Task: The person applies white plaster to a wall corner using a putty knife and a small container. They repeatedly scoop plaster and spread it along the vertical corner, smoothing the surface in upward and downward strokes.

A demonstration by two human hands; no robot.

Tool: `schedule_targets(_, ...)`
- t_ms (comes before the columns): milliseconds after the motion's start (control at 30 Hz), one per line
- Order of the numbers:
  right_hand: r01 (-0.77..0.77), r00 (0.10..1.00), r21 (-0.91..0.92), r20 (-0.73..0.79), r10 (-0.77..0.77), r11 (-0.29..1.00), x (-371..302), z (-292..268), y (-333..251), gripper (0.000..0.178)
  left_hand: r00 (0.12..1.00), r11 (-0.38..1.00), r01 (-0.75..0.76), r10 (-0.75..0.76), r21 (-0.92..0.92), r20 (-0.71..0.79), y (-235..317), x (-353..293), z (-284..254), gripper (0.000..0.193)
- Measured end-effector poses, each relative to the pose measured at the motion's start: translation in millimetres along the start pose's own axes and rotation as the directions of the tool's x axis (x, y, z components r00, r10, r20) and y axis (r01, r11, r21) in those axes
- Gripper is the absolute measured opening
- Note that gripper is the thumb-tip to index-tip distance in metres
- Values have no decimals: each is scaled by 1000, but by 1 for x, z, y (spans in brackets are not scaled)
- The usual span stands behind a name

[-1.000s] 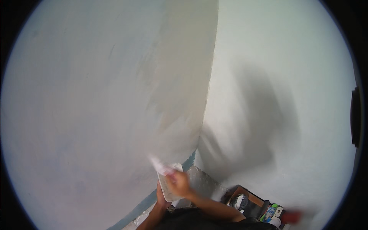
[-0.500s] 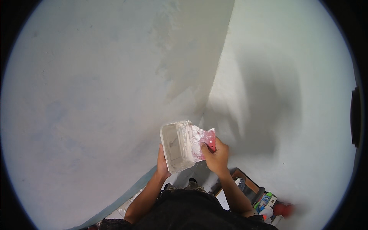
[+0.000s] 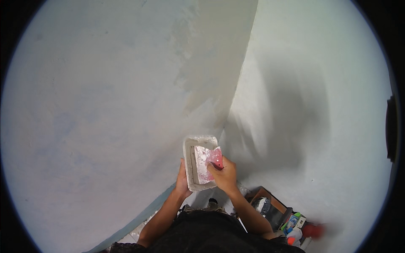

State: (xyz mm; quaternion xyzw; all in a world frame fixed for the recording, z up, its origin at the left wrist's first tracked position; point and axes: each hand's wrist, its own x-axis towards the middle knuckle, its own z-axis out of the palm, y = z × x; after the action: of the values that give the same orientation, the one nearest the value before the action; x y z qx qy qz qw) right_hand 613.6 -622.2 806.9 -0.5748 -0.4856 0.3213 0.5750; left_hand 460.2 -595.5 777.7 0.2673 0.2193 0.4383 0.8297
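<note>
Left grip [image 3: 182,184]: I clasp the tray at its left edge; the fingers beneath are hidden.
Tray [image 3: 188,168]: between my hands; I should keep it steady.
Scraper [image 3: 214,157]: crosses the tray's right edge; I would draw it evenly. Blade contact is unclear.
Right grip [image 3: 226,175]: pinches the scraper, thumb on top.
Dark object [image 3: 391,128]: cut off, far right.

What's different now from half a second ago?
The right hand has moved left, bringing the white-smeared red scraper from the right rim of the rectangular tub to over its inside. Nothing was let go; the left hand still holds the tub.
</note>
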Motion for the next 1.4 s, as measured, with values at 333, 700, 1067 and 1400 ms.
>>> schedule_targets(333,-63,997,-21,35,63,998,4,9,19,17,995,994,102,-101,35,-19,1,1,-10,77)
schedule_targets(700,-152,985,64,93,146,986,2,10,16,18,985,983,172,-173,-55,-10,-3,-2,-19,78)
schedule_targets(1067,-294,955,243,115,274,924,8,8,38,16,996,995,86,-85,41,-30,-22,13,-30,76)
schedule_targets(1400,-467,884,588,292,365,660,10,5,18,25,994,992,67,-56,109,-98,-7,0,-41,76)
